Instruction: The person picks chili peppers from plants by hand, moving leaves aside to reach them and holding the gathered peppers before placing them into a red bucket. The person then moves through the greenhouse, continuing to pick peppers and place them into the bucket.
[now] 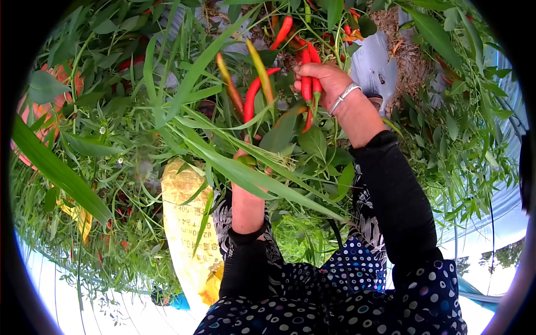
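Note:
My right hand (325,81), with a silver bracelet at the wrist, is closed around red chili peppers (306,78) at the upper middle. More peppers hang just beyond it, one of them bright red (283,32). Left of centre, my left hand (251,153) is mostly covered by leaves and long grass blades. Just above it stand a curved red pepper (251,99), a yellow-green one (259,67) and an orange-brown one (230,86). The fingers of that hand are hidden, so its hold cannot be made out.
A yellow printed sack (187,223) lies left of my left forearm. Long grass blades (245,173) cross in front of it. Grey plastic sheeting (375,64) shows beyond my right hand. Dense pepper plants surround both arms; a pink-red item (47,111) is at the far left.

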`<action>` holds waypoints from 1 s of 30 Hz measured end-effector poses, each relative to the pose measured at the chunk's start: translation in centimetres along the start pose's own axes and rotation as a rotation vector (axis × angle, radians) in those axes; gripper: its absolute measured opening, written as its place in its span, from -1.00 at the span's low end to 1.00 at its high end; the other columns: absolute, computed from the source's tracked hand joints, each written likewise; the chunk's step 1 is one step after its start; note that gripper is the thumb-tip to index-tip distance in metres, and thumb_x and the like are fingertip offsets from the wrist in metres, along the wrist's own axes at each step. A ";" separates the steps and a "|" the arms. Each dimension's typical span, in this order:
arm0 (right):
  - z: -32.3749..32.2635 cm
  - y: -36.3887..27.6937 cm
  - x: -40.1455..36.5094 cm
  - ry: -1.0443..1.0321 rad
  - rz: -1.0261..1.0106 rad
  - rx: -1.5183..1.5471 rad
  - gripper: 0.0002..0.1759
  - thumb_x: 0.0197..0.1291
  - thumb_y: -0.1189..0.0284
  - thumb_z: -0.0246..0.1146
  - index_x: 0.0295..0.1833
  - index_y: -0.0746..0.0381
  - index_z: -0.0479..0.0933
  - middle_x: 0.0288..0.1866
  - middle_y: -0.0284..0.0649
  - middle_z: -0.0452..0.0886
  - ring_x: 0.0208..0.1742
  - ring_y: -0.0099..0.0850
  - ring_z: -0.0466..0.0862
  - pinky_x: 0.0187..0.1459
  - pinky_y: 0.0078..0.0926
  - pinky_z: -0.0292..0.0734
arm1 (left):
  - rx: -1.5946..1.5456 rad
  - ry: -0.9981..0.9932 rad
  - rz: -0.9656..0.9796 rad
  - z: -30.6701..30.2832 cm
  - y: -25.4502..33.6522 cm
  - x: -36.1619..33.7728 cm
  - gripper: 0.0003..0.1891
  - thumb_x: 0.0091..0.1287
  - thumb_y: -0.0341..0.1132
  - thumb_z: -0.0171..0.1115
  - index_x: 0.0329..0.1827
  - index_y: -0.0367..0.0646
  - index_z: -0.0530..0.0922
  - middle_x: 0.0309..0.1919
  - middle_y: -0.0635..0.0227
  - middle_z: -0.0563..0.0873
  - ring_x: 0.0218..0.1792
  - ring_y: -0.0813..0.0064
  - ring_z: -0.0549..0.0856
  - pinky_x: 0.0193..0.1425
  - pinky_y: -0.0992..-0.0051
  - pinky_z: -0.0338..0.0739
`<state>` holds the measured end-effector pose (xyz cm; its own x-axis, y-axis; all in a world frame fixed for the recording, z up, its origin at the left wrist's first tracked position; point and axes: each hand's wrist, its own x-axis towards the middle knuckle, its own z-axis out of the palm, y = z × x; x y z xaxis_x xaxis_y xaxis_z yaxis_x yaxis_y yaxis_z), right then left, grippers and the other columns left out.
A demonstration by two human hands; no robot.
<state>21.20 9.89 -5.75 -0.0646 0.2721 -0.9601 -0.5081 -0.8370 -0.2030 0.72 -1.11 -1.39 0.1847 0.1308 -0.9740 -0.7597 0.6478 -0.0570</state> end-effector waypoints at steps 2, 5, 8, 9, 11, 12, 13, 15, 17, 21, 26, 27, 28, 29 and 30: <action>0.7 -0.7 -1.2 -0.066 -0.038 -0.054 -0.78 -0.02 0.43 0.33 -0.31 0.33 0.49 -0.45 -0.22 0.53 -0.48 -0.45 0.56 -0.36 -0.56 0.52 | 0.115 0.162 0.110 -1.5 -0.1 0.5 -0.72 0.32 -0.10 0.01 -0.12 -0.08 0.51 -0.41 0.27 0.63 -0.59 0.39 0.59 -0.58 0.45 0.51; 3.3 -1.7 -5.3 -0.091 -0.082 -0.476 -0.63 -0.09 0.26 0.41 -0.32 0.32 0.48 -0.53 -0.32 0.52 -0.57 -0.58 0.53 -0.55 -0.67 0.45 | 0.049 -0.292 0.094 2.7 -0.5 -1.4 -0.77 0.29 -0.27 0.08 -0.07 -0.15 0.49 -0.34 0.28 0.62 -0.46 0.41 0.62 -0.45 0.44 0.56; 4.5 -0.1 -4.8 -0.054 -0.015 -0.774 -0.61 -0.12 0.19 0.42 -0.41 0.30 0.52 -0.61 -0.40 0.45 -0.67 -0.63 0.42 -0.62 -0.62 0.37 | 0.150 -0.073 0.078 1.1 -1.2 -0.1 -0.75 0.25 -0.36 0.13 -0.02 -0.17 0.46 -0.25 0.31 0.61 -0.37 0.46 0.61 -0.34 0.46 0.55; 4.3 0.8 -4.2 -0.085 -0.030 -0.807 -0.60 -0.13 0.15 0.41 -0.39 0.28 0.53 -0.62 -0.40 0.46 -0.67 -0.63 0.43 -0.62 -0.62 0.37 | 0.154 -0.031 0.071 0.9 -1.0 0.0 -0.73 0.23 -0.39 0.14 0.00 -0.18 0.46 -0.23 0.32 0.60 -0.34 0.48 0.61 -0.31 0.46 0.55; 4.9 0.4 -4.0 -0.162 -0.011 -0.871 -0.55 -0.15 0.13 0.41 -0.36 0.32 0.55 -0.56 -0.35 0.54 -0.62 -0.60 0.49 -0.56 -0.63 0.41 | 0.146 0.020 0.051 0.4 -1.2 0.2 -0.69 0.21 -0.45 0.18 0.04 -0.19 0.44 -0.17 0.34 0.60 -0.28 0.51 0.61 -0.24 0.48 0.55; 5.0 0.3 -4.1 -0.158 0.013 -0.837 -0.57 -0.14 0.17 0.41 -0.33 0.33 0.55 -0.53 -0.34 0.56 -0.60 -0.61 0.50 -0.53 -0.62 0.43 | 0.114 0.014 -0.020 1.3 -0.7 0.2 -0.73 0.13 -0.49 0.25 -0.07 -0.20 0.52 -0.25 0.41 0.63 -0.27 0.54 0.61 -0.24 0.49 0.52; 5.2 0.3 -4.2 -0.153 0.040 -0.801 -0.59 -0.13 0.21 0.40 -0.30 0.33 0.54 -0.49 -0.33 0.57 -0.58 -0.62 0.51 -0.51 -0.62 0.44 | 0.148 0.075 0.109 2.3 -0.8 -0.2 -0.75 0.11 -0.49 0.28 -0.13 -0.21 0.55 -0.28 0.43 0.64 -0.28 0.56 0.60 -0.21 0.51 0.51; 6.2 -0.1 -5.3 -0.196 -0.043 -0.797 -0.61 -0.12 0.26 0.39 -0.26 0.33 0.53 -0.47 -0.33 0.58 -0.55 -0.62 0.52 -0.49 -0.62 0.44 | 0.232 0.076 0.188 3.3 -0.3 -1.1 -0.73 0.09 -0.49 0.29 -0.11 -0.22 0.54 -0.27 0.44 0.64 -0.27 0.58 0.60 -0.18 0.52 0.48; 6.0 0.5 -5.6 -0.223 -0.114 -0.794 -0.63 -0.12 0.32 0.38 -0.22 0.33 0.53 -0.44 -0.33 0.58 -0.52 -0.62 0.53 -0.47 -0.62 0.45 | 0.282 0.067 0.213 2.4 -0.8 -0.4 -0.63 0.09 -0.48 0.27 0.00 -0.26 0.46 -0.21 0.29 0.62 -0.27 0.42 0.64 -0.19 0.45 0.59; 6.1 1.6 -5.6 -0.286 -0.384 -0.787 -0.69 -0.10 0.44 0.31 -0.20 0.34 0.50 -0.41 -0.34 0.58 -0.40 -0.57 0.56 -0.32 -0.62 0.45 | 0.229 0.059 0.176 2.6 -0.2 -0.5 -0.73 0.14 -0.42 0.24 -0.10 -0.21 0.47 -0.28 0.38 0.58 -0.34 0.52 0.58 -0.41 0.46 0.48; 5.1 3.3 -4.1 -0.005 -0.382 -0.430 -0.73 -0.05 0.40 0.32 -0.27 0.34 0.49 -0.48 -0.40 0.54 -0.47 -0.62 0.47 -0.38 -0.58 0.39 | 0.225 0.184 0.088 3.9 0.3 -1.5 -0.80 0.23 -0.31 0.16 -0.12 -0.13 0.46 -0.35 0.43 0.55 -0.36 0.50 0.53 -0.37 0.40 0.42; 4.8 3.9 -3.8 0.067 -0.418 -0.306 -0.74 -0.05 0.40 0.33 -0.27 0.32 0.49 -0.48 -0.42 0.53 -0.48 -0.63 0.45 -0.41 -0.59 0.36 | 0.220 0.171 0.089 3.8 0.3 -1.5 -0.79 0.24 -0.30 0.15 -0.12 -0.14 0.46 -0.35 0.43 0.55 -0.36 0.49 0.53 -0.34 0.40 0.42; 1.5 4.8 -1.8 0.233 -0.320 -0.311 -0.72 -0.04 0.35 0.32 -0.22 0.25 0.50 -0.42 -0.37 0.55 -0.49 -0.59 0.46 -0.47 -0.58 0.34 | 0.101 0.291 0.030 4.0 0.3 -1.6 -0.78 0.24 -0.30 0.14 -0.10 -0.16 0.45 -0.32 0.41 0.55 -0.31 0.49 0.53 -0.24 0.39 0.41; 1.6 3.1 -2.1 0.293 -0.270 0.094 -0.73 -0.02 0.30 0.30 -0.20 0.15 0.49 -0.40 -0.36 0.53 -0.51 -0.54 0.47 -0.50 -0.57 0.34 | 0.090 0.289 0.045 3.7 -0.2 -1.8 -0.78 0.24 -0.30 0.14 -0.10 -0.16 0.45 -0.32 0.41 0.55 -0.31 0.49 0.53 -0.24 0.39 0.41; -0.2 1.0 -1.5 0.225 -0.254 0.251 -0.74 0.02 0.30 0.27 -0.18 0.12 0.46 -0.41 -0.36 0.51 -0.51 -0.49 0.47 -0.51 -0.53 0.37 | 0.264 0.265 0.067 2.9 -0.9 -1.8 -0.66 0.23 -0.24 0.13 0.01 -0.19 0.38 -0.28 0.36 0.56 -0.27 0.45 0.55 -0.19 0.41 0.42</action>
<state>20.96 8.53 -4.56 0.2650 0.3213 -0.9091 -0.6790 -0.6073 -0.4126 2.87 0.27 1.07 -0.0542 0.0029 -0.9985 -0.5717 0.8198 0.0334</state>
